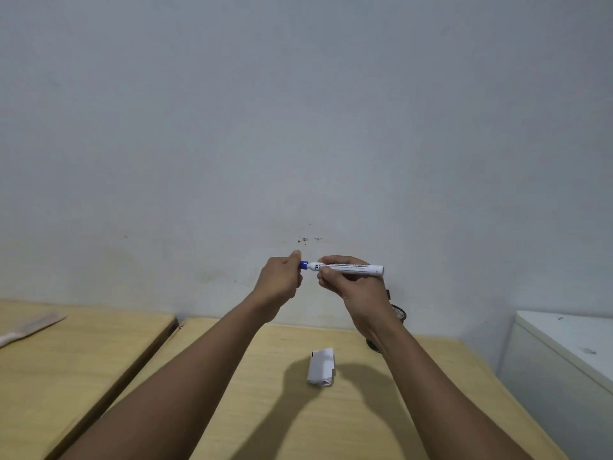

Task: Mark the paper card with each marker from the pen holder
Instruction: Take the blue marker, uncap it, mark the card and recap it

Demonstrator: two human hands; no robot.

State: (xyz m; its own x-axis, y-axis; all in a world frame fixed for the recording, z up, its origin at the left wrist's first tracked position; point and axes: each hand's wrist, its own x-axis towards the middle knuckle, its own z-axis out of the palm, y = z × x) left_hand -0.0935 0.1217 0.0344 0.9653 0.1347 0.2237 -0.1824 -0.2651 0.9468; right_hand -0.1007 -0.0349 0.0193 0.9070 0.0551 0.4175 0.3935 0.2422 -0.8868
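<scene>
Blue shows at the marker [348, 268] end where our left hand [282, 280] closes on the cap; our right hand [351, 287] grips the white barrel. We judge this as uncapping or recapping. The paper card [321, 367] lies below on the surface [232, 410], beside the pen holder [399, 314].

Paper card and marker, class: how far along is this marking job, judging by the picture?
Done: no marks on the paper card can be made out. In hand: the right hand holds a blue marker while the left hand grips its cap end. Left: marking the card; the pen holder is mostly hidden.
</scene>
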